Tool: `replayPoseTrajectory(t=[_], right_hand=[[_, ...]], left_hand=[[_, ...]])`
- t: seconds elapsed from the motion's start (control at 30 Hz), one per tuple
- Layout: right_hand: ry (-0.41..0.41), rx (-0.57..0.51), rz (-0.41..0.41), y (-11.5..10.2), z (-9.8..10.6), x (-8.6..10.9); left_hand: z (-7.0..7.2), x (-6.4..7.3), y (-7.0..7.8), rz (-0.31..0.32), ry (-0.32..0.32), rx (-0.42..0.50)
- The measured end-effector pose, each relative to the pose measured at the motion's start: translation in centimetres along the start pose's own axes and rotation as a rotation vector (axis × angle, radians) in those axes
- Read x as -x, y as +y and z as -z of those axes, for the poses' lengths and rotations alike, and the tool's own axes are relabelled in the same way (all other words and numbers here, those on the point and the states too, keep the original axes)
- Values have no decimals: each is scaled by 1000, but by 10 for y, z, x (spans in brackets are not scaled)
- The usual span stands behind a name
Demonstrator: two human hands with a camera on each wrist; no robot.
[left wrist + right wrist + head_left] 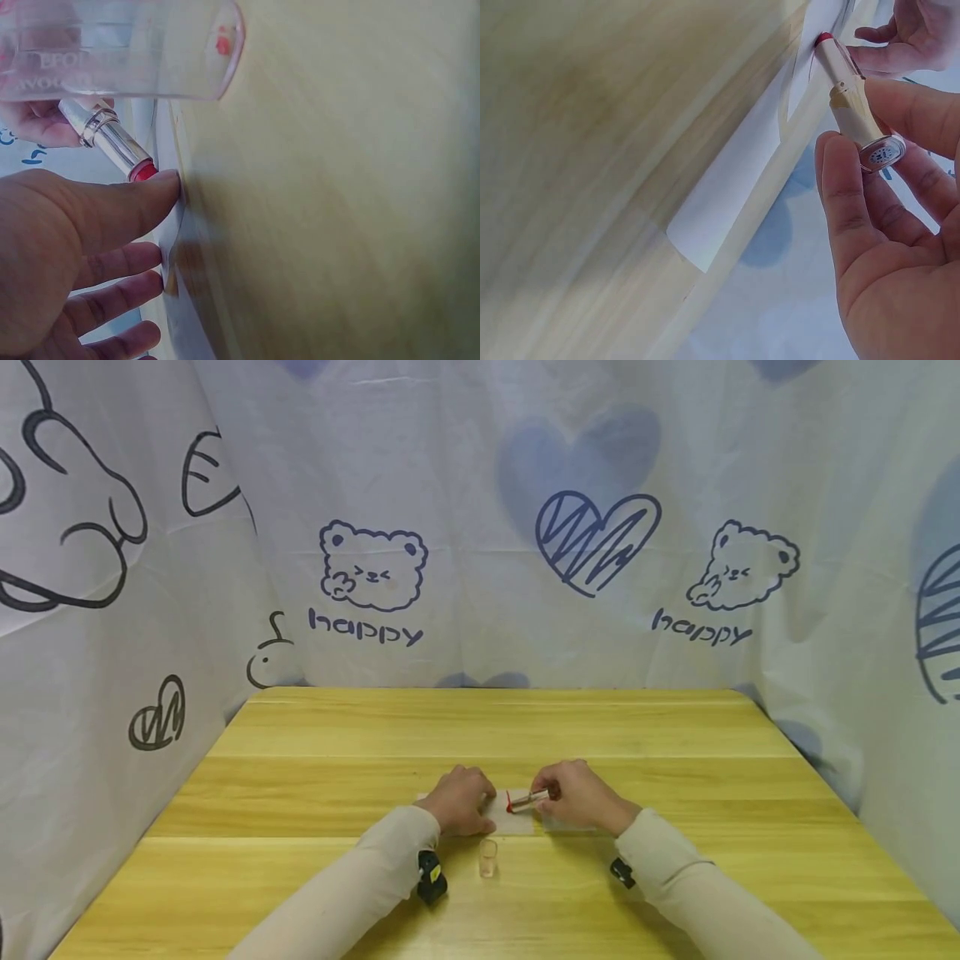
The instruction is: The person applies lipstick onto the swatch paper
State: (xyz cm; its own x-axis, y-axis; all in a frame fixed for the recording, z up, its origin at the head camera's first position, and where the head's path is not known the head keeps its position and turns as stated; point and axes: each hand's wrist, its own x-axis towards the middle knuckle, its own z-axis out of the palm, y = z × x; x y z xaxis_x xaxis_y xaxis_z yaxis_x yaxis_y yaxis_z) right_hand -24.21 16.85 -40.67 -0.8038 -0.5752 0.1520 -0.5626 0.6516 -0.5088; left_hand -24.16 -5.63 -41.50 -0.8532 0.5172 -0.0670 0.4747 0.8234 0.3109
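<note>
The marked white paper strip (516, 827) is where both hands meet on the worktop (315, 777). The right hand (581, 795), over its right side, pinches the lipstick (529, 801) between thumb and fingers by the base end — a pen-like hold that probably keeps the red tip exposed and easy to steer. That tip sits above the strip, at the near end of a thin red stroke (507, 797); whether it touches cannot be told. The left hand (459, 802), at the strip's left end, has its thumb extended and fingers loosely spread, gripping nothing — likely there to stop the paper sliding. A second white strip (731, 180) lies just right of the marked one, partly under the right hand. The clear cap (488, 858) sits on the strip's near side, apart from it, presumably to leave the marking area free.
</note>
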Motion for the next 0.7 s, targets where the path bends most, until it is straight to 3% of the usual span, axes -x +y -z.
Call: replayPoseTrajectory(t=[0.7], right_hand=[[-48, -1, 10, -6, 5, 3]], left_hand=[[0, -1, -4, -22, 0, 8]])
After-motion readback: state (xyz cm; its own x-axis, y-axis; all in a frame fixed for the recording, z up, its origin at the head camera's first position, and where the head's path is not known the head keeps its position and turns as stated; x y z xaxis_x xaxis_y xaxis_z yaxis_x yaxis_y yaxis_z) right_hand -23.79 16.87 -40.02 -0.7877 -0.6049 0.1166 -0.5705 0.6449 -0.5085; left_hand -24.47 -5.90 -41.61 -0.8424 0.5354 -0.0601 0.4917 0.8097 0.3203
